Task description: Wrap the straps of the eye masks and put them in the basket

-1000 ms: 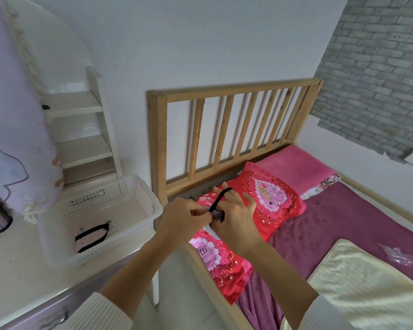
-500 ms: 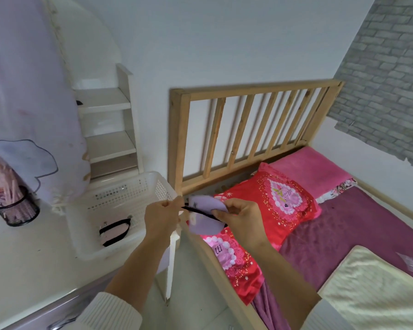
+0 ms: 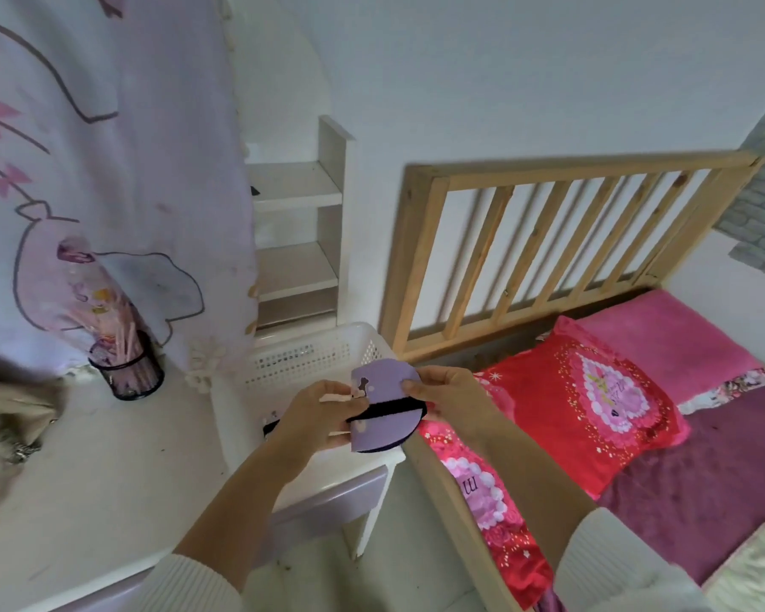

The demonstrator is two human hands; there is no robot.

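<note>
A folded purple eye mask (image 3: 387, 406) with a black strap wound across it hangs over the right edge of the white basket (image 3: 310, 351). My left hand (image 3: 316, 413) pinches its left side and my right hand (image 3: 442, 390) grips its upper right edge. Inside the basket a black strap of another eye mask (image 3: 271, 427) peeks out, mostly hidden behind my left hand.
The basket stands on a white desk (image 3: 107, 457) beside a black mesh pen cup (image 3: 129, 368) and a white shelf unit (image 3: 301, 231). A purple printed cloth (image 3: 107, 170) hangs at left. At right is a wooden-framed bed (image 3: 570, 223) with red pillows (image 3: 584, 399).
Both hands have carried the mask left from over the bed to the basket's edge. The strap now lies flat across the folded mask. My view has turned left.
</note>
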